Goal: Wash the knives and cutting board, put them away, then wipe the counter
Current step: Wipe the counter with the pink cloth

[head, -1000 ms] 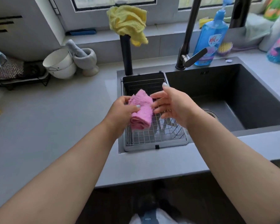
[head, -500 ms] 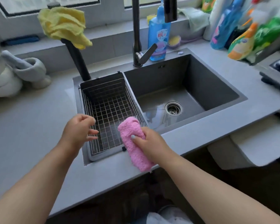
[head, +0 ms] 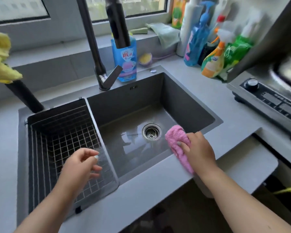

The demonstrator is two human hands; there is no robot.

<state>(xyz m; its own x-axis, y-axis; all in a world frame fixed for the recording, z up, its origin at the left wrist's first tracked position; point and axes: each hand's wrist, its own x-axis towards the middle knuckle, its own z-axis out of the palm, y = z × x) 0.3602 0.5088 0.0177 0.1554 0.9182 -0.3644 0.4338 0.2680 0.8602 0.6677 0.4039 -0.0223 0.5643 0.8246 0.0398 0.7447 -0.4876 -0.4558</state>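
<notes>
The grey tabletop (head: 158, 187) carries a dark sink (head: 183, 101), which serves as the landmark.

Left hand (head: 79, 167): positioned over the front part of the wire drain basket (head: 57, 140), which sits in the left section of the sink. The fingers are loosely curled and hold nothing.

Right hand (head: 200, 152): positioned at the front right corner of the sink. Its fingers are curled over a pink cloth (head: 178, 142) and grip it. The cloth is bunched; its upper end lies over the sink basin just right of the drain strainer (head: 152, 132), and its lower end hangs down over the front rim of the sink onto the tabletop edge.

Sink floor: wet, with a thin film of water around the drain strainer.

Behind the sink: a black faucet (head: 97, 61) rises from the rear rim, with its spray head (head: 118, 22) hanging above the basin. A blue soap bottle (head: 124, 59) stands just behind the rear rim, beside the faucet lever. A yellow scrub brush (head: 145, 58) lies right of the blue soap bottle.

Left of the sink: a yellow cloth (head: 0, 58) is draped on a black post (head: 25, 96) at the rear left corner.

Right of the sink: a group of cleaning bottles (head: 213, 63) stands at the rear, and a stove (head: 267, 101) sits further right.

No knives or cutting board can be located in this view.
</notes>
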